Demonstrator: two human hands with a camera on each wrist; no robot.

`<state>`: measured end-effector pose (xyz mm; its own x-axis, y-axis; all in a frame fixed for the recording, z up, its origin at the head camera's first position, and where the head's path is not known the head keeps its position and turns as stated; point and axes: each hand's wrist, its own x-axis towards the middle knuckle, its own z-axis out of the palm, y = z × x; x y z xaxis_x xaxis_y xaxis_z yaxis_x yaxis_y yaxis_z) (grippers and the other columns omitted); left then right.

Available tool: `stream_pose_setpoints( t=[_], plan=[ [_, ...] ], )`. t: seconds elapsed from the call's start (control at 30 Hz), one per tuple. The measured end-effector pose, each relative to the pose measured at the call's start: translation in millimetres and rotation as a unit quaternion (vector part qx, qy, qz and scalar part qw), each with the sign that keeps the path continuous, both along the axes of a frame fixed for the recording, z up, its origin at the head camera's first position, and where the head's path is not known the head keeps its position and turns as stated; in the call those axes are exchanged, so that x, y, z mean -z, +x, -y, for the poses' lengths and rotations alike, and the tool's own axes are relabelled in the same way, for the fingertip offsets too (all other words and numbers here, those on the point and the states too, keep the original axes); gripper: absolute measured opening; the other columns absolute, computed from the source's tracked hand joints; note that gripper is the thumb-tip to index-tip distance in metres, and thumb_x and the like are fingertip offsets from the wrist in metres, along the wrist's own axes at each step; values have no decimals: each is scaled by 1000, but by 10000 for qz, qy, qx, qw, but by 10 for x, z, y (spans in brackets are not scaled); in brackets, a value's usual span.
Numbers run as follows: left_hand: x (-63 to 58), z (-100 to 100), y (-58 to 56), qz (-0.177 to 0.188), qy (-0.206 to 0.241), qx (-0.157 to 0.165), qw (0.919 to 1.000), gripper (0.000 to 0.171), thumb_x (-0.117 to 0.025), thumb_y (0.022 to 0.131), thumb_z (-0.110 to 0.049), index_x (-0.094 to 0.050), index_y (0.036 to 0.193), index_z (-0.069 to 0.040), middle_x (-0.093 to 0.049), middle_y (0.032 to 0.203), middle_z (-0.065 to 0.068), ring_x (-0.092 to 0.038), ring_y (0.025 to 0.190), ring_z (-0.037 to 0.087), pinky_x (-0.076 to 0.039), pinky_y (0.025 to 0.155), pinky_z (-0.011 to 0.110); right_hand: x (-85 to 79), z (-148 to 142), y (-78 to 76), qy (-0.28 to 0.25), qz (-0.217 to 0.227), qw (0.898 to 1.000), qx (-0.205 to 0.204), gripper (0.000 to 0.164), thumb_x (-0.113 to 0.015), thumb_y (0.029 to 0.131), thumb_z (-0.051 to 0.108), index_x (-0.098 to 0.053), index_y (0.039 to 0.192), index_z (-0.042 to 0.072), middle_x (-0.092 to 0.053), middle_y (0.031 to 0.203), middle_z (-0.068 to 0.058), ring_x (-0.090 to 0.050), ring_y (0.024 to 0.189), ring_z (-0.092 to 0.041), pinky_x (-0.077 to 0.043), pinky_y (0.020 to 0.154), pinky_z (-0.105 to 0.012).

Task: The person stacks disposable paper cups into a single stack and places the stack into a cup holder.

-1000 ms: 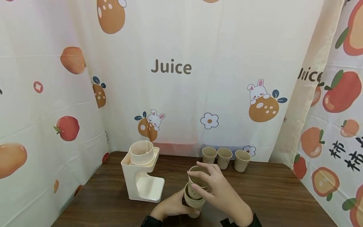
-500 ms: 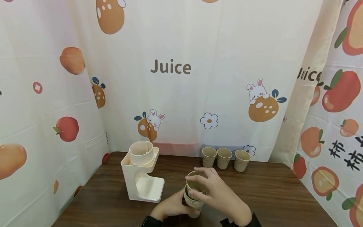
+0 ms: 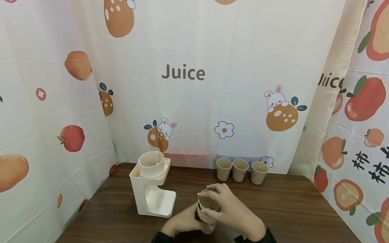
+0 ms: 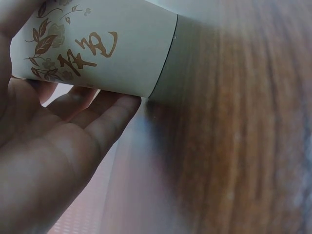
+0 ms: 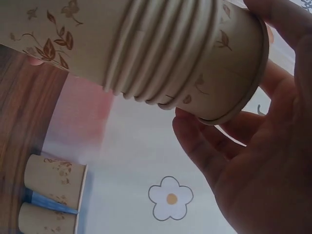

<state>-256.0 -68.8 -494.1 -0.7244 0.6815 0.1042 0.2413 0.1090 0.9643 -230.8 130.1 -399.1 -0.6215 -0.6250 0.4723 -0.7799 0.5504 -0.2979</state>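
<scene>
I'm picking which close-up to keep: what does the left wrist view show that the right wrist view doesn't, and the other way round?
Only the left wrist view: the brown written characters on the bottom cup, that cup's base edge, and the palm of the left hand.

Only the right wrist view: the row of stacked rims, the right hand holding the top cup, two standing cups and the outlined flower.

Both: leaf print on the bottom cup, and the wooden tabletop.

bare left hand (image 3: 184, 220), smooth black band (image 3: 163, 237) at its wrist, perhaps a cuff, bare right hand (image 3: 234, 212), black sleeve edge (image 3: 270, 236)
</scene>
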Motion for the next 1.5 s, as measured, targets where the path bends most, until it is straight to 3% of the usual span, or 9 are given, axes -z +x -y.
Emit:
stream_pose_setpoints(
  t=[0.37,0.63,1.23,1.5],
  plan=[
    [-3,5,11,38,50,82,9999,72,-71,81,-26,-29,140,-31,-49,133,6,-51,112,14,-42,94,34,96,-1,-47,165,66,9998,-107,39,-63,86,45,-53,124,39,-52,123,3,-42,114,-13,-50,81,-37],
    [-5,12,15,9,74,121,9999,68,-70,82,-27,-33,138,-30,-49,133,9,-51,111,16,-42,93,34,103,-3,-52,182,181,9996,-111,39,-67,84,40,-59,120,28,-52,121,3,-45,111,-14,-49,84,-39],
    [7,9,15,-41,106,184,9998,66,-70,83,-26,-35,138,-31,-50,133,8,-51,112,16,-42,94,34,98,-30,-44,255,562,9979,-220,43,-63,86,44,-56,125,27,-49,127,3,-42,116,-16,-48,87,-42],
    [-8,2,29,-199,-163,-233,9994,70,-74,78,-28,-35,136,-31,-58,120,-3,-53,107,14,-42,93,39,40,-119,-82,70,735,9973,22,39,-53,91,51,-55,123,29,-51,126,5,-42,116,-14,-47,88,-46]
  ],
)
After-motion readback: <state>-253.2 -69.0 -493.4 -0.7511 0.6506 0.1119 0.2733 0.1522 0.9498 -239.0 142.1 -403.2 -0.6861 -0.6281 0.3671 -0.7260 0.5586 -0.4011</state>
